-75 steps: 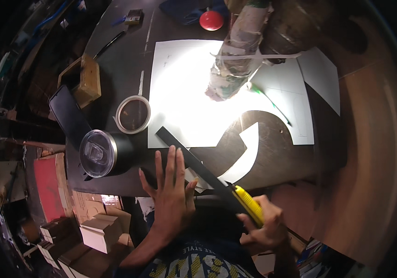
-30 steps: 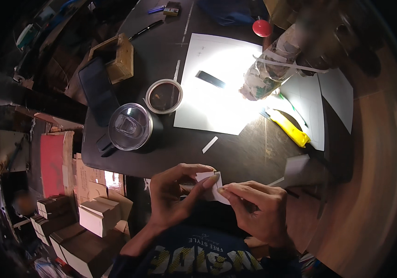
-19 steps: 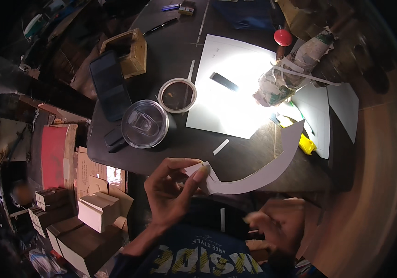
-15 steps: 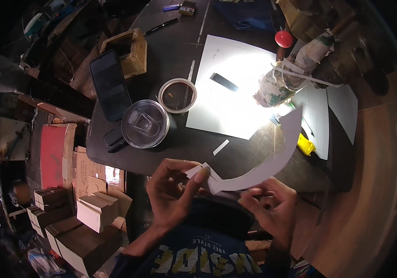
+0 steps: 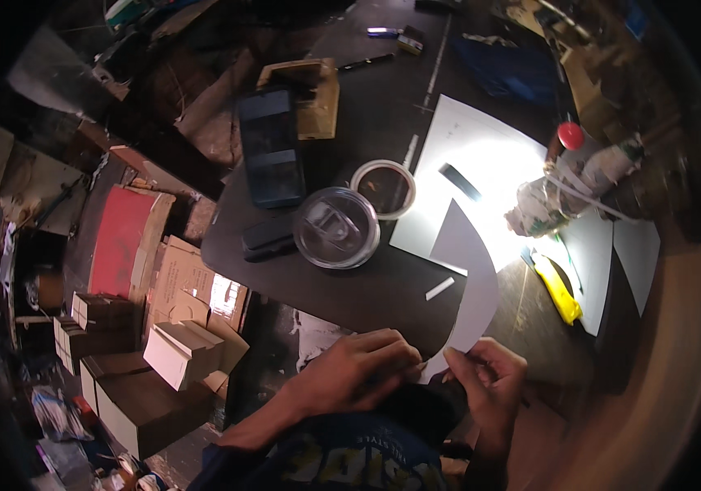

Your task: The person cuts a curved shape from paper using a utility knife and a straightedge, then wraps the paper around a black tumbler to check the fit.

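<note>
A curved strip of white paper [image 5: 480,299] rises in an arc from my hands over the near edge of the dark table [image 5: 403,307]. My right hand [image 5: 489,380] pinches it close to its lower end, thumb on top. My left hand [image 5: 367,368] is turned back-up, its curled fingertips closed at the strip's lowest end; that end is partly hidden. Beyond the strip lies a brightly lit white sheet [image 5: 457,135] with a small dark flat piece [image 5: 459,182] on it. A yellow-handled cutter [image 5: 559,290] lies to the right, and a small white paper scrap [image 5: 440,289] to the left.
A lidded mug [image 5: 336,229], a tape roll [image 5: 383,190], a phone [image 5: 272,155] and a wooden box [image 5: 322,106] stand left of the sheet. A wrapped lamp-like fixture [image 5: 567,192] with a red knob [image 5: 570,136] overhangs the right. Cardboard boxes [image 5: 150,401] are stacked low at left.
The view has shifted, so the table things appear farther right. My left hand has turned over and moved to the strip's end. My right hand now pinches the strip, which stands more upright.
</note>
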A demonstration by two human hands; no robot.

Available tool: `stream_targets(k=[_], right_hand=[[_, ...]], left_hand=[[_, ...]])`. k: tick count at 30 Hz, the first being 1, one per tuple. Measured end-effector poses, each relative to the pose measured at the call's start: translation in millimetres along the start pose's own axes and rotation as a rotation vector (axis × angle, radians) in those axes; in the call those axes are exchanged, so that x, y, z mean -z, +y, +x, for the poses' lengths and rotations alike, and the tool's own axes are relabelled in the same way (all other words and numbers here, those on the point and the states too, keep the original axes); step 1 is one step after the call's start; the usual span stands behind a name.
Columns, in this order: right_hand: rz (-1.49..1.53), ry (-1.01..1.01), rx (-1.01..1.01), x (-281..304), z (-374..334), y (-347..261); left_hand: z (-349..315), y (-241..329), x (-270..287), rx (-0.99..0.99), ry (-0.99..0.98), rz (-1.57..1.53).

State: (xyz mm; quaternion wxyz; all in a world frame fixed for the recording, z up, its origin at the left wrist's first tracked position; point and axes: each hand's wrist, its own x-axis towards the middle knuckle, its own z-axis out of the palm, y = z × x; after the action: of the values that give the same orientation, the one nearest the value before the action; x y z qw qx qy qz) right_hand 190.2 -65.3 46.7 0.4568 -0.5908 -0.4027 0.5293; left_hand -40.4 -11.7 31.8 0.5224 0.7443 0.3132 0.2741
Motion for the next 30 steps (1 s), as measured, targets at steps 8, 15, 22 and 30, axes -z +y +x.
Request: stream_targets(k=[8,15,22,30], right_hand=[[-0.041,0.139,0.224,12,17,-5],[-0.027,0.210,0.269,8,25,-15],[-0.084,0.122,0.225,14,22,-30],[0.015,0.066,0.192,-14,25,-39]], left_hand=[[17,-33,28,-0.088,1.001,0.329],[22,-41,34,-0.057,0.696,-0.128],[8,-31,18,0.110,0.483,-1.092],[17,-45,12,-0.005,0.421,-0.894]])
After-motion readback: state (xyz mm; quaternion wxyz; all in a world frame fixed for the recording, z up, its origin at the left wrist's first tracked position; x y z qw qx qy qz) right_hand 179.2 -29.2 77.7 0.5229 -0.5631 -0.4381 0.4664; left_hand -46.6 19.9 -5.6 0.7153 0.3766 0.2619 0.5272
